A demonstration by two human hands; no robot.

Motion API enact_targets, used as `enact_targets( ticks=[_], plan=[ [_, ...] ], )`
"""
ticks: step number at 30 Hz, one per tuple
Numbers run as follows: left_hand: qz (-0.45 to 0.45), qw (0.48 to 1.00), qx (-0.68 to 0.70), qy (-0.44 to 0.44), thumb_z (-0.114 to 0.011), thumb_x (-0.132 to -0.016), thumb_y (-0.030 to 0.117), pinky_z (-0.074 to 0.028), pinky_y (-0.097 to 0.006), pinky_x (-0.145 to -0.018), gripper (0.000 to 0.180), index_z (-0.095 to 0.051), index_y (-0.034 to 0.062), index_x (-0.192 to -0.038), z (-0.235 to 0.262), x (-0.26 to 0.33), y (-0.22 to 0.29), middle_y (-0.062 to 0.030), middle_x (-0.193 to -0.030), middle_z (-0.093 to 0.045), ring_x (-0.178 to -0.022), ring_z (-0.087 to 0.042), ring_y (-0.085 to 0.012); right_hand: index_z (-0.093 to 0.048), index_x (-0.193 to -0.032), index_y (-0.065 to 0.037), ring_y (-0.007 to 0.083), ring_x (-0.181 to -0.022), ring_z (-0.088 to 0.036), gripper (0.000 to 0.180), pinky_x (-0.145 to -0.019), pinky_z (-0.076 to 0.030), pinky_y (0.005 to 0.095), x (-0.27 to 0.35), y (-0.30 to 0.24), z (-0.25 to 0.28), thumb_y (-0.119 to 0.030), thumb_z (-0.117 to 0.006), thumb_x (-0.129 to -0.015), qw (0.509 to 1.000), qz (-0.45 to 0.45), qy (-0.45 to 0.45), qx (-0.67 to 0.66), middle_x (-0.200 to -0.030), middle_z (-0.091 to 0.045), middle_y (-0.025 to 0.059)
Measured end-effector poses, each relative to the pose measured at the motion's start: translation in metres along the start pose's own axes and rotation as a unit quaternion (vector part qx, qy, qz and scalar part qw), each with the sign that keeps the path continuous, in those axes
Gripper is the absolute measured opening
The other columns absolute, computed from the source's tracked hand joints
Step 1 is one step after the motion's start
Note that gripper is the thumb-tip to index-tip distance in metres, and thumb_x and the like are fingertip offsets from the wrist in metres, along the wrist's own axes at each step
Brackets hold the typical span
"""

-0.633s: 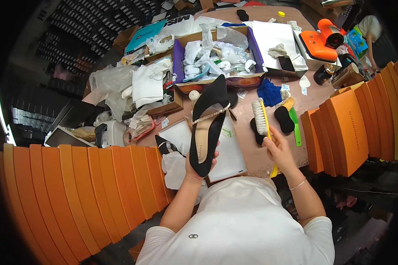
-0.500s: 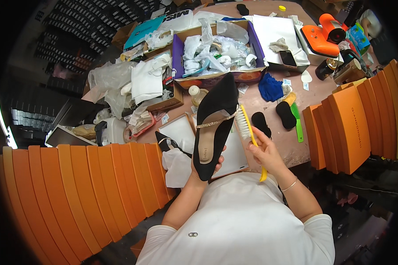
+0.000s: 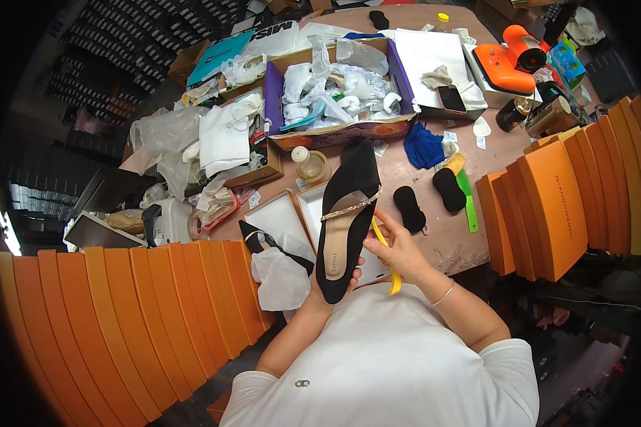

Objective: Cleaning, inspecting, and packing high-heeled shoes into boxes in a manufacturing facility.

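Note:
My left hand [image 3: 355, 276] grips a black pointed shoe [image 3: 360, 165] by its heel end, insole facing up, with a glittering strap across it. Between the fingers of my right hand [image 3: 400, 252] is a yellow-handled brush [image 3: 396, 285], close against the shoe's right side. Its bristles are hidden behind the shoe. Left of my hands, a second black shoe [image 3: 252, 240] lies by crumpled white tissue paper [image 3: 280, 279]. Under the held shoe is an open shoebox [image 3: 308, 208], partly covered by it and my hands.
Rows of orange boxes [image 3: 132, 313] stand at left, and more orange boxes [image 3: 557, 206] at right. Beyond my hands are a purple carton [image 3: 345, 137] of crumpled wrapping, a clear bottle [image 3: 311, 167], black pads [image 3: 408, 209], a blue cloth [image 3: 424, 146] and a green-handled brush [image 3: 471, 213].
The shoe has tilted slightly and come lower. The brush has moved left, from beside the shoe to partly behind its right side, so its white bristles no longer show.

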State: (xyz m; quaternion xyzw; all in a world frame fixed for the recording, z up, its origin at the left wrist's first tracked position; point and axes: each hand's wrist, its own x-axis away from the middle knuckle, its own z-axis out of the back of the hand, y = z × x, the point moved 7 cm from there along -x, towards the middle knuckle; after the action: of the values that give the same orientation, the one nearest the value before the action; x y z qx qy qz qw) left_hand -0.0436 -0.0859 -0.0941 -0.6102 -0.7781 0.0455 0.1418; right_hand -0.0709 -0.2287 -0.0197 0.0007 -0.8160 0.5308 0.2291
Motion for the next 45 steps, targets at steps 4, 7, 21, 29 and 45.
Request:
enact_targets(
  ticks=[4, 7, 21, 29, 45],
  plan=[
    [-0.005, 1.000, 0.027, 0.009, -0.044, -0.097, 0.043, -0.057, -0.044, -0.085, 0.060, -0.043, -0.0011, -0.137, 0.011, -0.001, -0.005, -0.0268, -0.126, -0.052, -0.100, -0.061, -0.0363, -0.035, -0.146, -0.005, 0.0081, -0.086, -0.053, 0.061, -0.075, -0.045, 0.0213, -0.001, 0.023, 0.064, -0.013, -0.063, -0.092, 0.989, 0.065, 0.103, 0.086, -0.102, -0.058, 0.0056],
    [-0.011, 0.998, 0.055, 0.009, -0.043, -0.097, 0.044, -0.057, -0.043, -0.085, 0.061, -0.043, -0.0007, -0.137, 0.013, -0.001, -0.012, -0.0261, -0.126, -0.052, -0.100, -0.061, -0.0368, -0.039, -0.142, -0.002, 0.0215, -0.103, -0.061, 0.053, -0.085, -0.048, 0.0311, -0.003, 0.041, 0.156, -0.010, -0.057, -0.093, 0.931, 0.065, 0.251, 0.255, -0.117, -0.062, 0.0185],
    [-0.182, 0.571, -0.773, 0.208, -0.057, -0.095, 0.023, -0.045, -0.032, -0.092, 0.041, -0.054, -0.0030, -0.126, -0.043, 0.040, 0.000, -0.0134, -0.114, -0.061, -0.104, -0.058, -0.0190, -0.036, -0.138, -0.003, 0.0189, -0.102, -0.059, 0.069, -0.086, -0.052, 0.0307, 0.018, 0.056, 0.022, -0.013, -0.071, -0.079, 0.984, -0.012, 0.000, -0.180, -0.121, -0.054, 0.0112],
    [-0.146, -0.016, -0.913, 0.381, -0.062, -0.071, -0.003, -0.034, -0.049, -0.107, 0.057, -0.055, 0.0069, -0.127, -0.042, 0.190, 0.049, -0.0191, -0.127, -0.052, -0.124, -0.044, -0.0358, -0.029, -0.144, 0.001, 0.0246, -0.092, -0.054, 0.092, -0.068, -0.052, 0.0342, 0.026, 0.049, 0.030, -0.051, -0.065, -0.077, 0.882, -0.072, -0.208, -0.416, -0.140, -0.040, 0.0202],
    [-0.218, 0.509, -0.801, 0.227, -0.066, -0.078, 0.004, -0.050, -0.030, -0.073, 0.023, -0.064, -0.0009, -0.100, -0.084, -0.032, 0.116, -0.0107, -0.084, -0.069, -0.081, -0.065, -0.0163, -0.036, -0.137, 0.006, 0.0300, -0.084, -0.062, 0.099, -0.073, -0.059, 0.0353, 0.066, 0.015, 0.040, -0.041, -0.080, -0.062, 0.888, -0.024, -0.257, -0.381, -0.127, -0.049, 0.0263]
  ],
)
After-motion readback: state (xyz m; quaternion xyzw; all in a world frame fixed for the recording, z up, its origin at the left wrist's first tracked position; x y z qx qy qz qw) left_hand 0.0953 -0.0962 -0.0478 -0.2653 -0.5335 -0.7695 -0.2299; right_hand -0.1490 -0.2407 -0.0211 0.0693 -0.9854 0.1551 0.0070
